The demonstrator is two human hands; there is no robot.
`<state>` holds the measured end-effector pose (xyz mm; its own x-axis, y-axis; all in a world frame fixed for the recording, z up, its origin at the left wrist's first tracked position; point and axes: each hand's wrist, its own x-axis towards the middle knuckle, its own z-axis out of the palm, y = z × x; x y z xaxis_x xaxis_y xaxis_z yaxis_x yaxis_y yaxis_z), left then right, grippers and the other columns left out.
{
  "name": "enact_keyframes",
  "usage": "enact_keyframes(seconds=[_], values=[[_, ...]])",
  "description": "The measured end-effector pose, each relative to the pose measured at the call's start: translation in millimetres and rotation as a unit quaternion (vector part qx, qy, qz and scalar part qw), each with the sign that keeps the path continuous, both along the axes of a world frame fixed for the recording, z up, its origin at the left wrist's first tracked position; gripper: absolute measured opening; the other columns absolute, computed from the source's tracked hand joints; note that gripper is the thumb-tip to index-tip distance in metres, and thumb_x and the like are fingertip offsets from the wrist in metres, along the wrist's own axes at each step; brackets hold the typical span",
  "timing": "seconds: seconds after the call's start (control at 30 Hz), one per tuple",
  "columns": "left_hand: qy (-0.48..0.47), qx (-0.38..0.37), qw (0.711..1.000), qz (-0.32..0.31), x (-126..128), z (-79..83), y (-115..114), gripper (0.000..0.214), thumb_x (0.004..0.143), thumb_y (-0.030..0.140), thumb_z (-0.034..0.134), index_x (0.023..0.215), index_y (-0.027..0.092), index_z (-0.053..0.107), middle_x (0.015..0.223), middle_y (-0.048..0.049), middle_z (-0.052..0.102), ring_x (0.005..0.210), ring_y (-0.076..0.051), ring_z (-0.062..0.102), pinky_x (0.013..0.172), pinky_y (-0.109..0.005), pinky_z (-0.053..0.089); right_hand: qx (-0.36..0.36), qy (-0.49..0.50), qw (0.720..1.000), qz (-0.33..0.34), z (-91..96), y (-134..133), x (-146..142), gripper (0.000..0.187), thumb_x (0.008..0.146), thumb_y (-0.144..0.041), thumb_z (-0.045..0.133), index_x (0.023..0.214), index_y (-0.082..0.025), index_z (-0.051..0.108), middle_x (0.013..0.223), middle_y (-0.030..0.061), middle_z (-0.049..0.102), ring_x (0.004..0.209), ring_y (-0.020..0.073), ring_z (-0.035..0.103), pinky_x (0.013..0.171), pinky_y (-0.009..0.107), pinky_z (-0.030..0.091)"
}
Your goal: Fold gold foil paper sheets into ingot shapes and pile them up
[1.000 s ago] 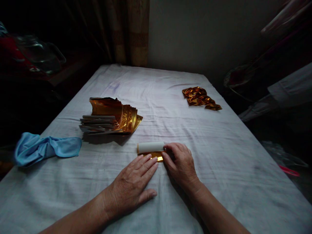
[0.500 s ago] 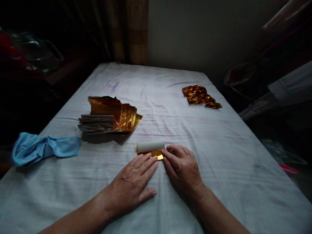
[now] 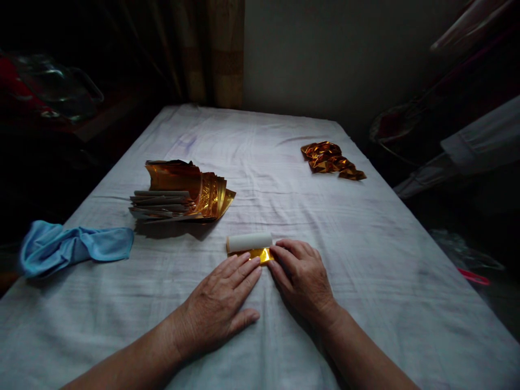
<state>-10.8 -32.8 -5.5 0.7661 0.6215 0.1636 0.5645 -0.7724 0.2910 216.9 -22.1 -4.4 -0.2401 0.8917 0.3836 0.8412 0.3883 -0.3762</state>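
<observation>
A small gold foil sheet (image 3: 261, 254) lies on the white cloth-covered table (image 3: 365, 238), its far edge curled into a white roll (image 3: 249, 242). My left hand (image 3: 221, 303) lies flat with fingers stretched out, the fingertips pressing on the sheet's near edge. My right hand (image 3: 303, 276) rests beside it, its fingers extended and touching the right end of the sheet and roll.
A stack of gold foil sheets (image 3: 182, 192) sits at mid-left. Several crumpled or folded gold pieces (image 3: 332, 161) lie at the far right. A blue cloth (image 3: 71, 245) lies at the left edge. Dark clutter surrounds the table.
My right hand has drawn back slightly from the roll's end, its fingers flattening. The left hand has barely moved. The view has shifted a little.
</observation>
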Motion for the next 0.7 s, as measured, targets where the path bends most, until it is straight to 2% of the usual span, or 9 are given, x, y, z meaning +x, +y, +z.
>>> enact_keyframes(seconds=[0.43, 0.7], values=[[0.008, 0.0, 1.0, 0.002, 0, 0.6, 0, 0.065, 0.097, 0.048, 0.051, 0.152, 0.017, 0.035, 0.156, -0.01, 0.042, 0.146, -0.027, 0.036, 0.121, -0.046, 0.031, -0.007, 0.008, 0.999, -0.032, -1.9, 0, -7, 0.017, 0.089, -0.03, 0.063, 0.102, -0.02, 0.065, 0.112, 0.0102, 0.068, 0.104, 0.0269, 0.06, 0.09, 0.041, 0.041], [0.019, -0.003, 1.0, 0.001, -2, -5.5, 0, 0.07, 0.097, 0.049, 0.052, 0.155, 0.017, 0.029, 0.158, -0.0091, 0.04, 0.148, -0.027, 0.032, 0.122, -0.045, 0.028, -0.016, 0.018, 0.998, -0.058, -5.3, 4, -13, 0.026, 0.084, -0.037, 0.066, 0.103, -0.02, 0.061, 0.121, 0.0122, 0.064, 0.117, 0.0288, 0.054, 0.098, 0.042, 0.037]])
